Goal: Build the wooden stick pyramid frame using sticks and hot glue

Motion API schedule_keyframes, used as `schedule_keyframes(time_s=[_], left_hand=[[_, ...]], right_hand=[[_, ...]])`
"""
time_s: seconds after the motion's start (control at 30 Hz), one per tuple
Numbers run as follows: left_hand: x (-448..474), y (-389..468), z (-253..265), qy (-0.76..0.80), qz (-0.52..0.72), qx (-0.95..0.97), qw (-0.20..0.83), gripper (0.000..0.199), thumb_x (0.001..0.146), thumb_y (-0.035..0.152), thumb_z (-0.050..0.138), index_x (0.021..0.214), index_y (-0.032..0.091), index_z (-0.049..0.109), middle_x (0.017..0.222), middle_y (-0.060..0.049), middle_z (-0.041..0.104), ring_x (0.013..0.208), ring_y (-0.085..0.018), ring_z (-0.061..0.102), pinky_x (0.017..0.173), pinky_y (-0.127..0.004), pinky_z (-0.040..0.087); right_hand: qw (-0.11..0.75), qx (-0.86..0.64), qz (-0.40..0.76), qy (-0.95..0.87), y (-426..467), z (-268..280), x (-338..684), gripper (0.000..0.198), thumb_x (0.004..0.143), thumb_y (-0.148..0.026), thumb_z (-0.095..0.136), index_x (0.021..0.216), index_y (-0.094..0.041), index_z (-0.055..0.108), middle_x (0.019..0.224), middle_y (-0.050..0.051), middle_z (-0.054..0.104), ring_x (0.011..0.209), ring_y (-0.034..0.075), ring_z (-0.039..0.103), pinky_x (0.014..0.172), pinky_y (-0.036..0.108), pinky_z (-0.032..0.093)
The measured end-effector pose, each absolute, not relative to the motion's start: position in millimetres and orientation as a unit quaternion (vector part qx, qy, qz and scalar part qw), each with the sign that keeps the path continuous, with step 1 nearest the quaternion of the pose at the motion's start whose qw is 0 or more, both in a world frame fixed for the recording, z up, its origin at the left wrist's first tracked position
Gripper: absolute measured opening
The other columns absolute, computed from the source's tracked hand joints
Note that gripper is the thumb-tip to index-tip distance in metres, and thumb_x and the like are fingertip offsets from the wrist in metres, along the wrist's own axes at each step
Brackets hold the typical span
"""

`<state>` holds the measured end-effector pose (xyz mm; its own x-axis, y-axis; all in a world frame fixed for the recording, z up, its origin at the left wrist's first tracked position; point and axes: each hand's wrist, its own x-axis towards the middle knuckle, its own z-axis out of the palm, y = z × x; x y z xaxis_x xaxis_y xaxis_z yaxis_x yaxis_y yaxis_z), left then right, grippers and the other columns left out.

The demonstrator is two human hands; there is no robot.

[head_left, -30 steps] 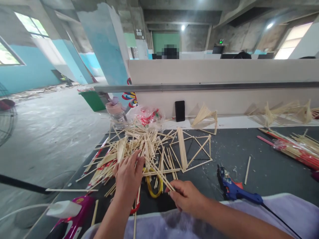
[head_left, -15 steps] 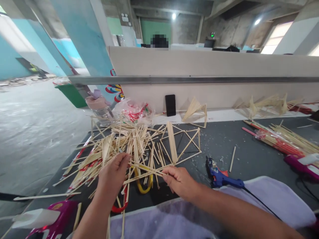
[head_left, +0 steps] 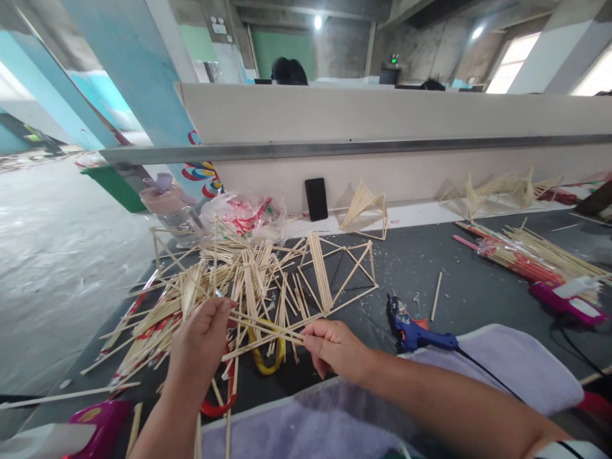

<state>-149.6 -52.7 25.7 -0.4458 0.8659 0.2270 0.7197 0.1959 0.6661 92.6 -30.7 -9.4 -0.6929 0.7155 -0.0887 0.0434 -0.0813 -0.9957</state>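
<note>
Several thin wooden sticks [head_left: 268, 327], crossing one another, span the gap between my hands above the table. The fingers of my left hand [head_left: 203, 335] pinch them at the left end. My right hand [head_left: 335, 347] is closed on their right end with thumb and fingers. Just beneath lie a yellow loop handle [head_left: 281, 363] and a red loop handle [head_left: 233, 396], partly covered by sticks. A big loose pile of sticks [head_left: 229, 255] spreads behind and left of my left hand. Beyond my right hand stands a stick frame [head_left: 319, 271] with crossed braces.
A blue glue gun [head_left: 421, 335] lies right of my hands, its cord crossing a lilac cloth [head_left: 516, 363]. Against the partition are a black phone [head_left: 316, 199], a fan-shaped stick model [head_left: 361, 207] and a pink-lidded bottle [head_left: 167, 204]. Purple devices [head_left: 102, 424] sit at both sides.
The whole view has shifted, so table things appear further left. Both hands keep their grip on the crossed sticks, with little change between them.
</note>
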Motion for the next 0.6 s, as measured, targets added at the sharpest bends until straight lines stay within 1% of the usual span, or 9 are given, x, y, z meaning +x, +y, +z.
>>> schedule_keyframes(time_s=[0.13, 0.23, 0.33, 0.47, 0.6], left_hand=[[-153, -49, 20, 0.764, 0.366, 0.519, 0.118, 0.029, 0.082, 0.042, 0.045, 0.089, 0.019, 0.061, 0.068, -0.001, 0.064, 0.064, -0.016, 0.061, 0.059, -0.024, 0.045], [-155, -47, 16, 0.744, 0.364, 0.55, 0.106, 0.032, 0.082, 0.046, 0.044, 0.088, 0.02, 0.06, 0.071, -0.001, 0.064, 0.067, -0.016, 0.061, 0.061, -0.024, 0.045], [-156, -45, 14, 0.732, 0.361, 0.571, 0.085, 0.034, 0.081, 0.049, 0.044, 0.091, 0.02, 0.06, 0.073, -0.001, 0.064, 0.069, -0.017, 0.06, 0.063, -0.024, 0.044], [-156, -44, 12, 0.742, 0.361, 0.557, 0.095, 0.037, 0.078, 0.05, 0.048, 0.096, 0.019, 0.059, 0.067, 0.0, 0.063, 0.062, -0.016, 0.058, 0.057, -0.023, 0.042], [-158, -43, 13, 0.752, 0.345, 0.556, 0.084, 0.035, 0.077, 0.051, 0.049, 0.086, 0.019, 0.059, 0.061, 0.001, 0.06, 0.055, -0.014, 0.053, 0.052, -0.021, 0.038]], right_hand=[[0.257, -0.309, 0.676, -0.618, -29, -12, 90, 0.032, 0.086, -0.042, 0.045, 0.09, -0.013, 0.057, 0.042, -0.007, 0.047, 0.033, 0.006, 0.036, 0.038, 0.017, 0.027], [0.27, -0.327, 0.634, -0.647, -31, -11, 90, 0.025, 0.087, -0.034, 0.045, 0.09, -0.014, 0.059, 0.041, -0.008, 0.045, 0.035, 0.006, 0.041, 0.04, 0.017, 0.029], [0.276, -0.333, 0.599, -0.674, -33, -10, 90, 0.021, 0.088, -0.028, 0.044, 0.09, -0.015, 0.06, 0.042, -0.008, 0.043, 0.037, 0.006, 0.043, 0.042, 0.016, 0.031], [0.286, -0.327, 0.574, -0.694, -33, -11, 92, 0.019, 0.087, -0.026, 0.045, 0.089, -0.016, 0.061, 0.043, -0.008, 0.044, 0.038, 0.006, 0.042, 0.041, 0.016, 0.031], [0.284, -0.328, 0.562, -0.704, -34, -11, 92, 0.019, 0.087, -0.026, 0.045, 0.088, -0.016, 0.061, 0.044, -0.007, 0.045, 0.039, 0.006, 0.043, 0.042, 0.016, 0.032]])
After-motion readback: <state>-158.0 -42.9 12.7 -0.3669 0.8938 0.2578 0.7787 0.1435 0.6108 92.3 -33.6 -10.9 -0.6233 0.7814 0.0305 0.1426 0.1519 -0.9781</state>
